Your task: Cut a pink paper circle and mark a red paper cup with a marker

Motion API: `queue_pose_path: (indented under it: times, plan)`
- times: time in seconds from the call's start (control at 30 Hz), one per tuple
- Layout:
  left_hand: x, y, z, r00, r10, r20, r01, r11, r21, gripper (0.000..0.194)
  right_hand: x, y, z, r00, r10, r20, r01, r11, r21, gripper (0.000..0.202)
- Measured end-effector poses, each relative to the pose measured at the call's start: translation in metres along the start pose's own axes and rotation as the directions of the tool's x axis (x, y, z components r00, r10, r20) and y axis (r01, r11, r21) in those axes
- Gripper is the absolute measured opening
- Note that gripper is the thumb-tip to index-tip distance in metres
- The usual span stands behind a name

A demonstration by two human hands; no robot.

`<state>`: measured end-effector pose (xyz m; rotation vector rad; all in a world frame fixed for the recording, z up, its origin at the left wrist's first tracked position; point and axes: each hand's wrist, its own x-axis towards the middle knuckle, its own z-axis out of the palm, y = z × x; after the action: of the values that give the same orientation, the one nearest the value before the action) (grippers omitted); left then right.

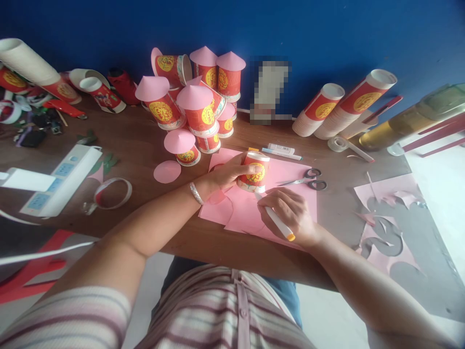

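My left hand (232, 173) is closed around a red paper cup (250, 182) with a yellow emblem, its white rim tilted toward me. In my right hand (288, 211) is a white marker (279, 224) with an orange end; its tip is at the cup's lower rim, though I cannot tell whether it touches. Pink paper sheets (250, 215) lie beneath both hands. Scissors (308, 180) with dark handles rest on the paper to the right. Beyond the cup are a marker (281, 153) and an orange cap (253, 150).
Several red cups with pink cone tops (196, 99) stand at the back, near a pink paper disc (167, 171). Stacked cups (358, 102) and a tape roll (338, 144) are at the right. Pink scraps (388, 242) lie far right; a power strip (61, 182) and tape ring (113, 193) lie left.
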<state>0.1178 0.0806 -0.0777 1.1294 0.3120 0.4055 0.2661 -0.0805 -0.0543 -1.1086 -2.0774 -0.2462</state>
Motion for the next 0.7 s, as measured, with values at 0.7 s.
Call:
queue_pose_path:
  times: [0.7]
  plan:
    - [-0.0002,0.0021,0.0016,1.0,0.004,0.013,-0.004,1.0,0.026,0.045,0.0015,-0.0011,-0.0009,0.999,0.037,0.024,-0.038,0.998,0.058,0.021]
